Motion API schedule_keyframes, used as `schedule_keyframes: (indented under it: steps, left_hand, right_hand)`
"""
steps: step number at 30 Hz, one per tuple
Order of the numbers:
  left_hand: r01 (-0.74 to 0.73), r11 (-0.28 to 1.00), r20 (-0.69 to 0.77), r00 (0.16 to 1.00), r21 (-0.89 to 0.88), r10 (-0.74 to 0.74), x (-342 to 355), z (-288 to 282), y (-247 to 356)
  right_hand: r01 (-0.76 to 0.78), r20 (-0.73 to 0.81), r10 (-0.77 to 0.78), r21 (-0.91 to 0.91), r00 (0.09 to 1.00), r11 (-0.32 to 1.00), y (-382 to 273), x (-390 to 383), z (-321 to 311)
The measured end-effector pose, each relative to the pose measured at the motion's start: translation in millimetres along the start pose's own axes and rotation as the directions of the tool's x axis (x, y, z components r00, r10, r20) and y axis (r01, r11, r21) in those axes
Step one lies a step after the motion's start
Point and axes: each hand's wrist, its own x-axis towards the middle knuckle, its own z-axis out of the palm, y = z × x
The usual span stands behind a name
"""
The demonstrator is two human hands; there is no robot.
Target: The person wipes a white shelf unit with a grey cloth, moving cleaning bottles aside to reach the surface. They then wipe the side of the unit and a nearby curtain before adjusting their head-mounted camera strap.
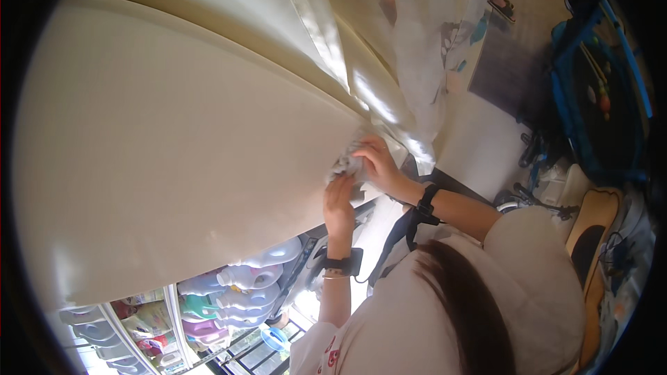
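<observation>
A crumpled grey-white cloth point(344, 163) is bunched against the right-hand end of a broad, smooth cream surface point(187, 146). My left hand point(338, 203) presses on the lower part of the cloth, its fingers bent and close together. Just above and to the right, my right hand point(377, 158) curls its fingers over the cloth's other side. The fingertips of both hands are partly lost in the folds. Each wrist wears a black band.
Pale translucent strips of a curtain point(417, 48) hang beyond the surface. Shelves with several pale bottles point(250, 276) stand at the lower left. On the right are a blue-edged dark carrier point(601, 97) and a tan-and-black skateboard-shaped board point(594, 236). Another person's foot point(501, 7) shows at the top.
</observation>
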Motion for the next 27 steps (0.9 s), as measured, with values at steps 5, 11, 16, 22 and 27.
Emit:
schedule_keyframes:
  steps: [5, 11, 16, 22, 27]
  left_hand:
    - [0.010, 0.993, -0.359, 0.933, 0.118, 0.033, 15, -64, 14]
    - [0.077, 0.887, -0.673, 0.682, 0.455, 0.286, 93, -179, 49]
    - [0.158, 0.826, -0.651, 0.701, 0.540, 0.291, 115, -171, 53]
    - [0.052, 0.799, -0.421, 0.869, 0.599, 0.259, 91, -101, 32]
    - [-0.042, 0.833, -0.251, 0.944, 0.551, 0.213, 58, -39, 14]
  right_hand:
    - [0.205, 0.029, -0.217, 0.231, 0.976, 0.951, -86, 54, 3]
    - [0.501, -0.166, -0.483, 0.457, 0.860, 0.735, -206, 156, 14]
    - [0.708, -0.196, -0.681, 0.181, 0.706, 0.682, -210, 184, 24]
    - [0.632, -0.073, -0.630, 0.016, 0.773, 0.775, -128, 148, 12]
    - [0.381, 0.087, -0.384, 0.042, 0.919, 0.923, -58, 101, 4]
